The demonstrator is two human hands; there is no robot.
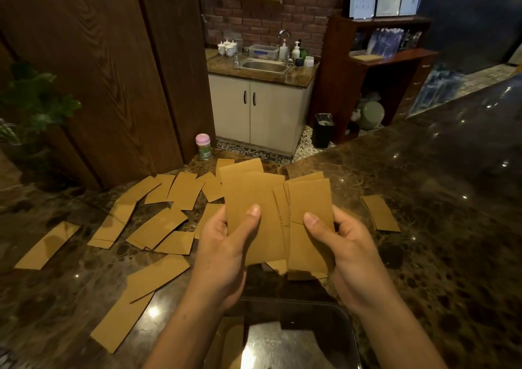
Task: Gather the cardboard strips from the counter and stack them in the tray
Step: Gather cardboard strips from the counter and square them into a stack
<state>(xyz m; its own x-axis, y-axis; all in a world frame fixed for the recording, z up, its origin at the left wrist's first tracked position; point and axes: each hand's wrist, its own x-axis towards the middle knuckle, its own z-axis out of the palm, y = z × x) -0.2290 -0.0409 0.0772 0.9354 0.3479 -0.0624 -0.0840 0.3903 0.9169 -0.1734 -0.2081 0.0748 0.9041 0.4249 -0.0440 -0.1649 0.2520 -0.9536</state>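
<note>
Both hands hold brown cardboard strips upright above the dark marble counter (423,199). My left hand (223,244) grips a bundle of strips (248,193) with its thumb across the front. My right hand (339,241) grips a second bundle (310,199) the same way, edge to edge with the first. Below my wrists sits a dark shiny tray (347,320) at the counter's near edge; something brown shows at its left side. Several loose strips (158,227) lie scattered on the counter to the left. A small stack of strips (380,213) lies to the right.
A small jar with a pink lid (203,147) stands at the counter's far edge. Behind the counter are a sink cabinet (262,108), a black bin (323,130) and wooden shelves. A green plant (34,97) is at the left.
</note>
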